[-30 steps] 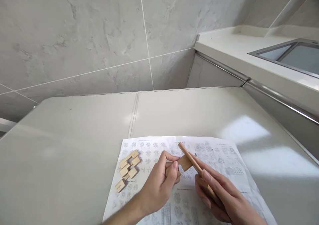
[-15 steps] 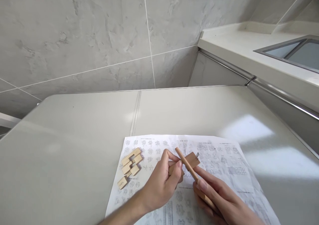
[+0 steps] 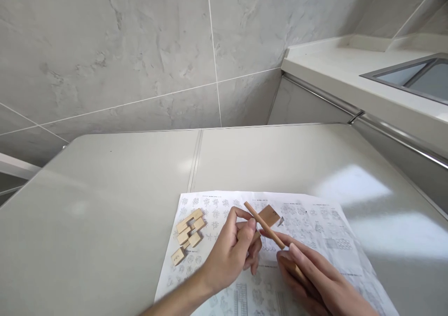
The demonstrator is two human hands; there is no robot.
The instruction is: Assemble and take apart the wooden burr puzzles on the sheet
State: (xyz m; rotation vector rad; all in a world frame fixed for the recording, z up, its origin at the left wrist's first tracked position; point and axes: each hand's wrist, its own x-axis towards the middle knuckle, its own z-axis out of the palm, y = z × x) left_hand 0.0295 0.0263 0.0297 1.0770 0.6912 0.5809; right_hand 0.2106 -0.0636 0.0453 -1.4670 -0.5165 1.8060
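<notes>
My left hand is closed, thumb and forefinger pinching a slim wooden stick that slants down to the right. Behind the stick shows a flat brown wooden piece with a small dark mark; what supports it is partly hidden. Another wooden edge peeks out under the left fingers. My right hand is closed round a brown wooden piece, mostly covered by the palm. The right thumb is just off the stick's lower end. Both hands are above a printed paper sheet.
To the left on the sheet lie several pale wooden blocks, joined in a stepped shape. A small grey pointed bit shows beside the flat piece. The white table meets a grey tiled wall; a counter stands at right.
The right thumb has come off the stick, whose lower end now shows, and the right hand has moved slightly right. The flat piece has turned and shifted up. The view has shifted slightly.
</notes>
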